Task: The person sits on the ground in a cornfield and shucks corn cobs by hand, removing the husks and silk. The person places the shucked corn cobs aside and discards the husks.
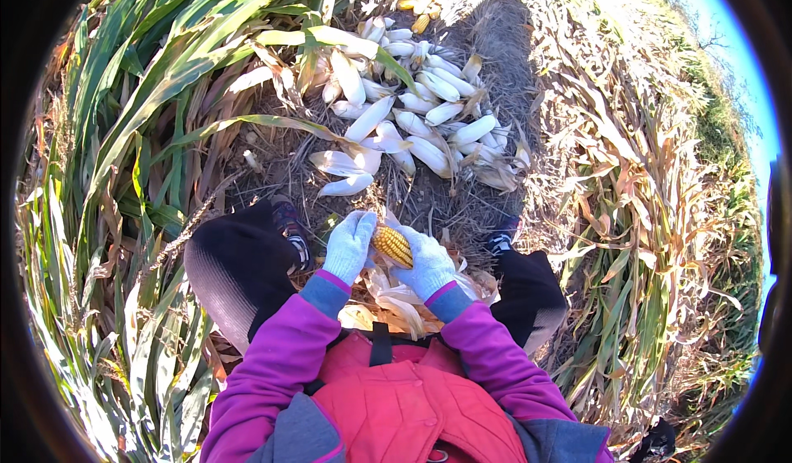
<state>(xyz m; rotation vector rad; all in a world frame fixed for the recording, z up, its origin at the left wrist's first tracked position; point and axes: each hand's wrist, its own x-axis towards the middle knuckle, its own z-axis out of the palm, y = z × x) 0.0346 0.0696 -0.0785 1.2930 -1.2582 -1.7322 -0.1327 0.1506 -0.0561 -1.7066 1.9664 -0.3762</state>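
Note:
Between my two gloved hands is a yellow ear of corn [392,247], its kernels bare on the upper side. My left hand [350,244], in a pale knitted glove, closes on the ear's upper left end. Wrapped around its right side is my right hand [426,263], gloved the same way. Pale loose husks [402,296] hang below the ear, between my knees. Just beyond my hands lies a heap of ears in whitish husks [429,120] on the soil.
Several bare yellow ears [421,19] lie at the far end of the heap. Green and drying corn stalks [124,92] crowd the left side. Dry flattened stalks [635,207] cover the right. My bent knees and shoes flank the work spot.

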